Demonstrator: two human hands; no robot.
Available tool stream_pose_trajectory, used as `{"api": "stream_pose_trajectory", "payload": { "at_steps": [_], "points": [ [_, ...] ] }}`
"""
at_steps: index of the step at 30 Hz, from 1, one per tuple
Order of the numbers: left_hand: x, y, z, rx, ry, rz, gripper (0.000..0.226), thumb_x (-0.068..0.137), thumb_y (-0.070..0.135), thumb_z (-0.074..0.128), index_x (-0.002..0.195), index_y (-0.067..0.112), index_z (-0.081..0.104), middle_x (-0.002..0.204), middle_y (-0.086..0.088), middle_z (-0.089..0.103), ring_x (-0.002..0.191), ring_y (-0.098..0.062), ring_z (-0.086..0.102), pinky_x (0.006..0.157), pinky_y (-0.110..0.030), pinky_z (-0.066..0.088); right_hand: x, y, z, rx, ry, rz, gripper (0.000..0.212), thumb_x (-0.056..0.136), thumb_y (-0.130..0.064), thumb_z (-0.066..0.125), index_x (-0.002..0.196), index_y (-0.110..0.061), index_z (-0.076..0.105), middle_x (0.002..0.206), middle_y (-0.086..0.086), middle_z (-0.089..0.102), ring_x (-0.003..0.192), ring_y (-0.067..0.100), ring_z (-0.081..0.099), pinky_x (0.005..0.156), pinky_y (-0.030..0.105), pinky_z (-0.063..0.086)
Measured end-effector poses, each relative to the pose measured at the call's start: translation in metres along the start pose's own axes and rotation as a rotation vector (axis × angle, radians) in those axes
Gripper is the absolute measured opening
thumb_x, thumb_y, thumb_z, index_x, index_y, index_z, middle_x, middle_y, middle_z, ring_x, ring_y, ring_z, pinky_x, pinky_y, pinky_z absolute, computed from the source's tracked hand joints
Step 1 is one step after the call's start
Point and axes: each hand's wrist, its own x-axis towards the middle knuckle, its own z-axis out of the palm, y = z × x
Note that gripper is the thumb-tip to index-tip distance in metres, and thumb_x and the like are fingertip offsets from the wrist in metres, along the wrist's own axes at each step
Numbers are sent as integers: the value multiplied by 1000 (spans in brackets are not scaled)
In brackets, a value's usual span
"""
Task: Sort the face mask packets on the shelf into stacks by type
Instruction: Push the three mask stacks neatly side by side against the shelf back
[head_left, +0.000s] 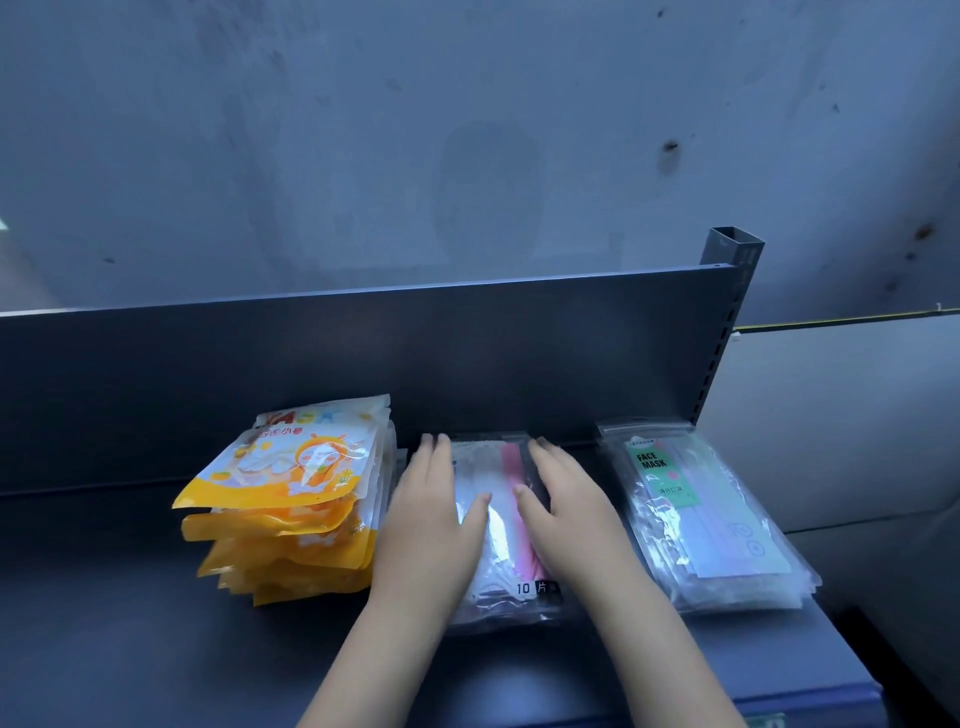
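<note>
Three stacks of face mask packets lie on the dark shelf (130, 613). On the left is a stack of orange cartoon packets (291, 514). In the middle sits a stack of clear packets with white and pink masks (501, 525), marked "10". At the right is a stack of clear packets with a green "FACE MASK" label (701, 514). My left hand (434, 514) lies flat along the left side of the middle stack, fingers straight. My right hand (566, 509) lies flat along its right side, thumb on top.
The shelf's dark back panel (363, 353) stands right behind the stacks, with a slotted upright post (727, 322) at its right end. A grey wall rises behind. The shelf's front edge (810, 701) runs at the lower right, and open shelf surface lies left of the orange stack.
</note>
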Motion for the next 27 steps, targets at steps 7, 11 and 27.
{"api": "stream_pose_trajectory", "payload": {
  "at_steps": [7, 11, 27],
  "points": [
    [5, 27, 14, 296, 62, 164, 75, 97, 53, 16, 158, 15, 38, 167, -4, 33, 156, -24, 25, 124, -44, 23, 0, 12, -19, -260, 65, -128, 60, 111, -36, 43, 167, -21, 28, 173, -9, 28, 161, 11, 16, 126, 24, 17],
    [3, 47, 32, 321, -10, 177, 84, 93, 59, 7, 160, 16, 35, 169, -2, 29, 158, -22, 19, 125, -42, 22, -4, 31, -39, -253, 87, -118, 60, 111, -37, 43, 166, -21, 29, 172, -8, 29, 162, 12, 15, 127, 27, 19],
    [-10, 142, 142, -13, -90, 100, 65, 106, 45, 36, 164, 20, 17, 172, 6, 14, 159, -10, 6, 128, -34, 9, -7, 139, -127, 161, 192, 164, 50, 105, -26, 54, 155, -24, 49, 159, -9, 49, 149, 10, 41, 121, 27, 31]
  ]
}}
